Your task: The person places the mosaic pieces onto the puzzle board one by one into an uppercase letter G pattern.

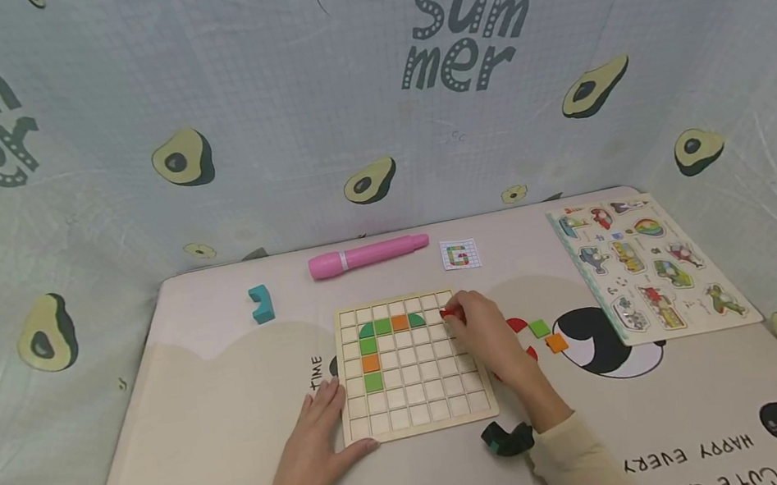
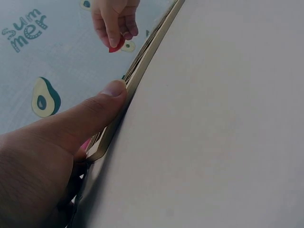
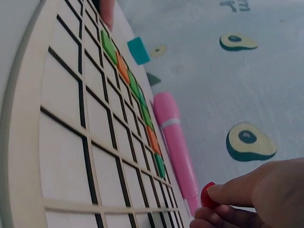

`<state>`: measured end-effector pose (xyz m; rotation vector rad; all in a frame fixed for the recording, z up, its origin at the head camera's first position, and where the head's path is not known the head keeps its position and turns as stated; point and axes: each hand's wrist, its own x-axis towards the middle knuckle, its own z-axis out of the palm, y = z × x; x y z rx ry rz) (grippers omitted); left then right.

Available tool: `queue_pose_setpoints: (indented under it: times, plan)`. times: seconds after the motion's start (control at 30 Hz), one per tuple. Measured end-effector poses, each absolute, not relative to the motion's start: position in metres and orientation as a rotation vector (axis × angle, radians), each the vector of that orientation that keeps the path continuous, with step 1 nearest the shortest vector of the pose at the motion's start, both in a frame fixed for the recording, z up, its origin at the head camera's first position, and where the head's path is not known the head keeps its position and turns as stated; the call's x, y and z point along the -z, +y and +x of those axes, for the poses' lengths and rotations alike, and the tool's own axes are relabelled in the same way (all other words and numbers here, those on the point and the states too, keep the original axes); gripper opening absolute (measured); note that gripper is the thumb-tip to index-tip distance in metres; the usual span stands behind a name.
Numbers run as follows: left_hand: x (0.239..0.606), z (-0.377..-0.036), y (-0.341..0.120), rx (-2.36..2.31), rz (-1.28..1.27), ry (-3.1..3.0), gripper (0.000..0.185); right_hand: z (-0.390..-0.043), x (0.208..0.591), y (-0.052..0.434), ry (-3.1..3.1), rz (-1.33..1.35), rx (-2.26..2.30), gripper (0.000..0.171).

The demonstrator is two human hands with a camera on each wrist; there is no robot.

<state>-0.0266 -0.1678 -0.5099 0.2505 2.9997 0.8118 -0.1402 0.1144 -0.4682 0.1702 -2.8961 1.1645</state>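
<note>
A wooden grid board (image 1: 438, 427) lies flat on the table. Green and orange squares, with dark green rounded pieces at two corners, form a row and a column in its upper left part. My left hand (image 1: 312, 444) rests at the board's near left corner, fingers along the left side; its thumb (image 2: 102, 102) touches the near edge. Over the board's upper right cells, my right hand (image 1: 483, 333) pinches a small red rounded piece (image 3: 206, 195) between thumb and fingers. The right wrist view shows the piece above the board's surface.
Loose red pieces (image 1: 517, 325), a green square (image 1: 538, 328) and an orange square (image 1: 556, 343) lie right of the board. Behind it are a pink pen-shaped tube (image 1: 370, 256), a pattern card (image 1: 460, 254) and a teal block (image 1: 261, 304). A picture puzzle (image 1: 624, 300) and a black curved object (image 1: 508, 438) lie nearby.
</note>
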Motion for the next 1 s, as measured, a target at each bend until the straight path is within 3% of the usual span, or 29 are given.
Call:
queue_pose_setpoints:
  times: [0.53, 1.0]
  plan:
    - [0.51, -0.027, -0.168, -0.825, 0.25, 2.994, 0.096, -0.124, 0.465, 0.081, -2.927, 0.451, -1.163, 0.005]
    - [0.509, -0.027, -0.169, -0.836, 0.248, 2.984, 0.095, -0.1, 0.464, 0.049, -2.995, 0.674, -1.155, 0.006]
